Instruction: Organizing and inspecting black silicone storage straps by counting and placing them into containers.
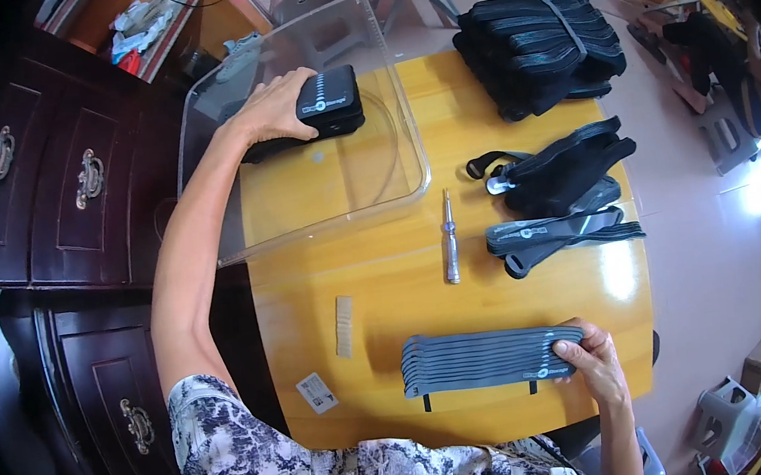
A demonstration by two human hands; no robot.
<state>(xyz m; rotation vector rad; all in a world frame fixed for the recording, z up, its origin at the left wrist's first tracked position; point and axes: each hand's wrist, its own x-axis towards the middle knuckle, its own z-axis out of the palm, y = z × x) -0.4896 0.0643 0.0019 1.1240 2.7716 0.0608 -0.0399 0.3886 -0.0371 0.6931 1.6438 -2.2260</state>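
My left hand (272,109) reaches into a clear plastic bin (423,153) at the far left of the table. Its fingers and thumb close around a black stack of flat strips (329,98) with light printing on top. Near the front edge, my right hand (591,359) pinches the right end of a fanned stack of dark grey straps (479,359), thumb on top. The straps overlap in neat rows, and two short black tabs stick out below them. A small loose pile of similar straps (530,234) lies beyond, at the right.
On the yellow table (356,268) are a slim screwdriver (450,239), a ridged tan strip (344,326) and a printed paper label (316,393). Black fabric pieces (569,164) and a banded black bundle (542,45) sit along the right. Dark wooden cabinets (46,182) stand at the left.
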